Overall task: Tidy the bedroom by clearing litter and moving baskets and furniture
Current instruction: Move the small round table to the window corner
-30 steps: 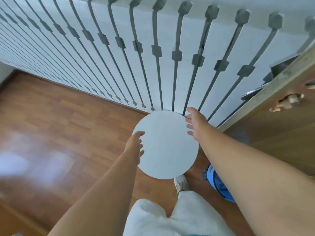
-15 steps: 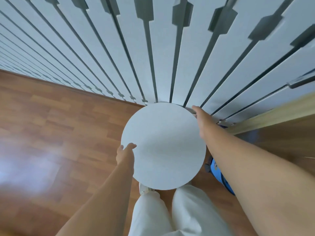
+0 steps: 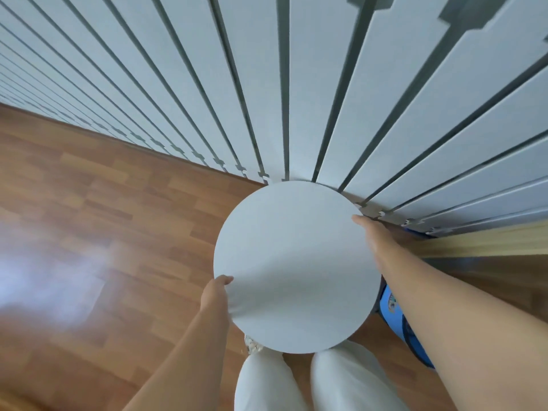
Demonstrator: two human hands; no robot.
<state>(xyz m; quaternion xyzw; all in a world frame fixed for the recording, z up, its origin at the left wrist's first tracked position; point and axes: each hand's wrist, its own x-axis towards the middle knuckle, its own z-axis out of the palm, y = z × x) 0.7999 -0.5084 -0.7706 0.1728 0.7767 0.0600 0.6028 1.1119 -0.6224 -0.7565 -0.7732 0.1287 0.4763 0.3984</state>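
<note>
A small round table with a plain white top stands right in front of me, its far edge close to the white wall with dark vertical strips. My left hand grips the top's near-left rim, thumb on the surface. My right hand holds the far-right rim, fingers curled under the edge. The table's legs are hidden beneath the top.
Brown wooden floor spreads to the left. A blue round object sits on the floor just right of the table, partly behind my right arm. A wooden door edge runs along the right. My white trouser legs are under the table's near edge.
Both hands went from hovering beside the table top to gripping its rim. The top now looks larger and closer, and my view has tilted further down.
</note>
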